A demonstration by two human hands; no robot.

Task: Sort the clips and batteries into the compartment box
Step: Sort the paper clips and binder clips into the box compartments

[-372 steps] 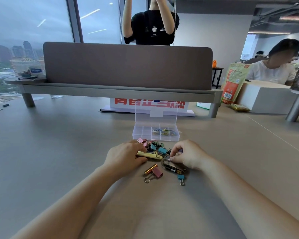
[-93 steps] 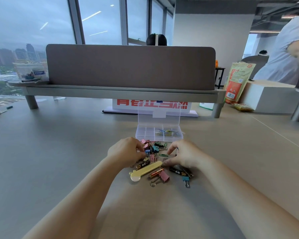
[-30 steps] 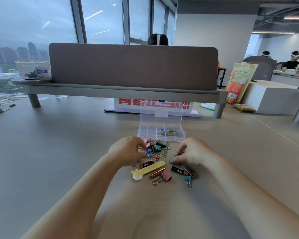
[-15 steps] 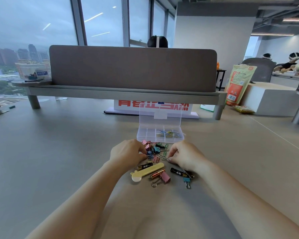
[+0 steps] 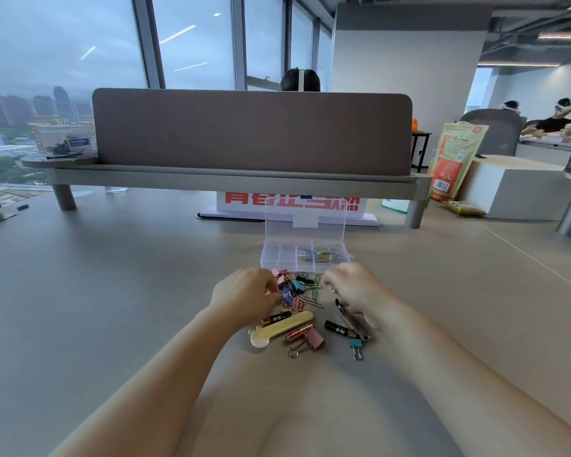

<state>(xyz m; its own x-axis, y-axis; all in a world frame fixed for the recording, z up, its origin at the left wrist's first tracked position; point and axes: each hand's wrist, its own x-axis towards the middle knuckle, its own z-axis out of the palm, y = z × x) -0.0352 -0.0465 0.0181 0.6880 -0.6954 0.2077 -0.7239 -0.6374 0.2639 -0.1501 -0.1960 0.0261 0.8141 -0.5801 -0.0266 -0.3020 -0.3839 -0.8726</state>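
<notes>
Three batteries (image 5: 340, 329) near yellow case (image 5: 282, 329), left hand (image 5: 244, 295) in clips (image 5: 297, 288), grip unclear, right hand (image 5: 351, 288) pinching paperclip (image 5: 332, 289)

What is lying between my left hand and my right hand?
In the head view, a heap of coloured clips lies between the left hand and the right hand, which seems to pinch one.

Our table (image 5: 112, 275), read from the compartment box (image 5: 279, 258)

Paper clips (image 5: 317, 255) lie in the box's right compartments, and its lid (image 5: 305, 222) stands upright at its far edge, with the desk divider (image 5: 251, 131) behind. Just before the box lies the heap of clips (image 5: 299, 290). Our left hand (image 5: 244, 296) is before its left corner and our right hand (image 5: 353, 288) before its right. Nearer us lie batteries (image 5: 340, 330), an oblong case (image 5: 282, 329) and binder clips (image 5: 312, 339).
</notes>
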